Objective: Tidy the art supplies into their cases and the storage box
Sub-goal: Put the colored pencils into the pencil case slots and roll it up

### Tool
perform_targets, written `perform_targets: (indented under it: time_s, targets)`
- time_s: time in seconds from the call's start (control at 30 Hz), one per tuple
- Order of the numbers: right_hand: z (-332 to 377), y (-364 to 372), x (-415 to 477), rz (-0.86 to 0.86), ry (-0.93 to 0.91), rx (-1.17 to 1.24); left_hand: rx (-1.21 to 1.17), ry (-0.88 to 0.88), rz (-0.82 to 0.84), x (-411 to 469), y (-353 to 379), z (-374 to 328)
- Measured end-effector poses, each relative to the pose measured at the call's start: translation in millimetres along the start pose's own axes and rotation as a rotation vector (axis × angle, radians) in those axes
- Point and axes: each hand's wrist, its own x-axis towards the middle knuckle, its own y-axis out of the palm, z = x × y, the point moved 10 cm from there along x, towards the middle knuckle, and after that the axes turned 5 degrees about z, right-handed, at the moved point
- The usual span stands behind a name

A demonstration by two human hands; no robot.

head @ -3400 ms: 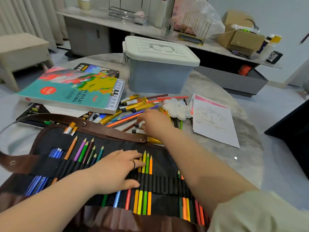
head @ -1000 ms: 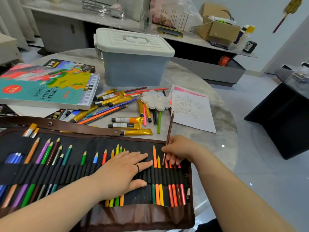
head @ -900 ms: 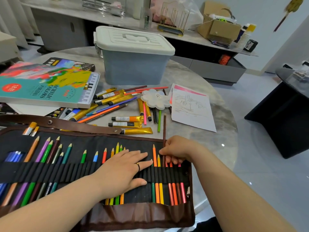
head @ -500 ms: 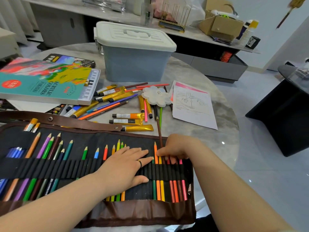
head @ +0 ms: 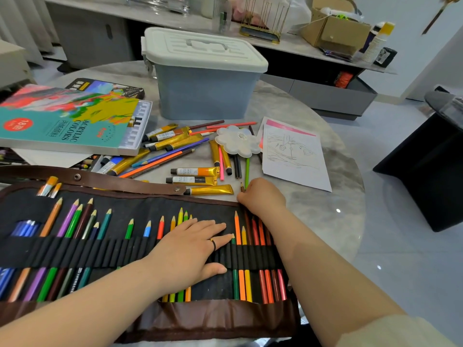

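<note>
Now the dark brown wooden pencil [head: 242, 188] has slid far down into its loop in the black fabric pencil roll [head: 140, 209]. The right hand [head: 261, 196] pinches it near the tip, and the left hand [head: 188, 249] lies spread flat on the roll. It looks nearly seated, though more strays wait.

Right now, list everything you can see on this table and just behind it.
table: one, grey marble
storage box: one, blue-grey, white lid on, far side
paint set: one, teal, left
pencil roll: one, black and brown, unrolled in front
paint tubes: several, gold, centre
loose pencils: several, mixed, centre
palette: one, white, centre
drawing: one, white, right
cardboard box: one, brown, behind
left hand: flat on roll
right hand: grips brown pencil at roll's edge
</note>
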Motion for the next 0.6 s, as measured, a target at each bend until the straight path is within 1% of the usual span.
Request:
perform_targets:
  time_s: [0.13,0.3,0.4,0.5,0.6]
  targets:
    - [-9.4,0.2,-3.1,0.12,0.035,-0.018,-0.001,-0.012,-0.004,1.9,0.6,1.6]
    - [-2.8,13.8,-19.7,0.259,0.0,-0.143,0.017,-0.024,0.007,2.8,1.2,1.8]
    - [0.7,20.4,-28.2,0.311,-0.016,-0.231,0.004,-0.027,0.001,2.0,-1.3,0.6]
    - [-1.0,20.0,-29.4,0.321,-0.021,-0.227,0.0,-0.024,0.002,1.2,-1.9,0.4]
    - [-2.4,14.2,-21.9,0.202,-0.003,-0.164,0.01,-0.018,0.005,1.1,-1.8,0.4]
